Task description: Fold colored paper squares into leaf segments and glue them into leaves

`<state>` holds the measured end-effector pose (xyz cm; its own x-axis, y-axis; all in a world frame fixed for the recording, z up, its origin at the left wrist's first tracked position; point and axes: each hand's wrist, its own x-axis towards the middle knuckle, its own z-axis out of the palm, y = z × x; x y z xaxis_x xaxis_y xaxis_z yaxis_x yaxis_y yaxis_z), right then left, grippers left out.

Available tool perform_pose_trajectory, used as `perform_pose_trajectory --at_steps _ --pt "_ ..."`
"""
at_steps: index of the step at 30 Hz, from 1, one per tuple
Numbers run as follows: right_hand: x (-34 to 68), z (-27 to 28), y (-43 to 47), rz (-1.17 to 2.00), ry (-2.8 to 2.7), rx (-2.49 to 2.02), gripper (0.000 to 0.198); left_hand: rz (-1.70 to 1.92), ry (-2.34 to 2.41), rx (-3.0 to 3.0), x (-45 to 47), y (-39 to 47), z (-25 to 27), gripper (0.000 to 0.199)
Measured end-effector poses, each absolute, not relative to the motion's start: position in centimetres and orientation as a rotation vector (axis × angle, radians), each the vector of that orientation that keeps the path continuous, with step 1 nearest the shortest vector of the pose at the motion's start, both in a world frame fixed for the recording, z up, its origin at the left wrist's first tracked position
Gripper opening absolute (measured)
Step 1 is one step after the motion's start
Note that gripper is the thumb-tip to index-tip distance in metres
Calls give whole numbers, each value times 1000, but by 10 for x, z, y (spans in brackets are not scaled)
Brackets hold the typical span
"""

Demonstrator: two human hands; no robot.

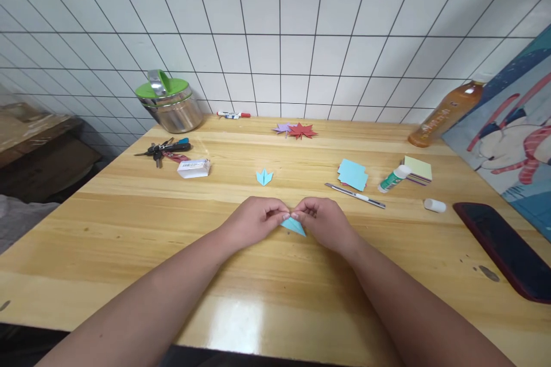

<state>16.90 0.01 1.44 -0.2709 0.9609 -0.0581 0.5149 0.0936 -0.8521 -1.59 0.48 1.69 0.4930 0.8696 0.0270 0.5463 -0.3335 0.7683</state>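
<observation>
Between my two hands is a small folded piece of light blue paper [295, 226], its pointed lower part showing below the fingertips. My left hand [256, 219] pinches its upper left edge between thumb and forefinger. From the other side my right hand [323, 221] pinches the same paper, thumb on top. The fingertips of both hands nearly meet, hiding the paper's top. Just beyond them lies a finished-looking blue folded paper piece [264, 177] with several points. A stack of blue paper squares [352, 174] is to the right, near a utility knife [355, 195].
A glue stick [394, 179], its white cap [434, 205], a yellow paper pad [417, 170] and a phone [503, 249] lie right. Red and purple paper leaves [302, 131], a marker [233, 115], a bottle [447, 112], a metal pot [174, 104], keys [163, 149] and a small box [193, 168] stand farther back.
</observation>
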Motion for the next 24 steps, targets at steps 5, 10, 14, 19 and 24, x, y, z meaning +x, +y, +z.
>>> perform_pose_trajectory --at_steps 5,10,14,19,24 --pt "166 10 1 1171 -1703 -1373 21 702 1308 1966 -15 5 12 25" --pt "168 7 4 1239 -1590 -1342 21 703 1280 1877 -13 3 10 23" --pt "169 7 5 1348 -1495 -1298 23 685 1241 1802 -12 3 10 22" --pt "165 12 2 1533 -1376 -1299 28 828 1289 1639 -12 7 13 24" --pt "165 8 3 1383 -1478 -1333 19 781 1242 1609 -12 7 11 24"
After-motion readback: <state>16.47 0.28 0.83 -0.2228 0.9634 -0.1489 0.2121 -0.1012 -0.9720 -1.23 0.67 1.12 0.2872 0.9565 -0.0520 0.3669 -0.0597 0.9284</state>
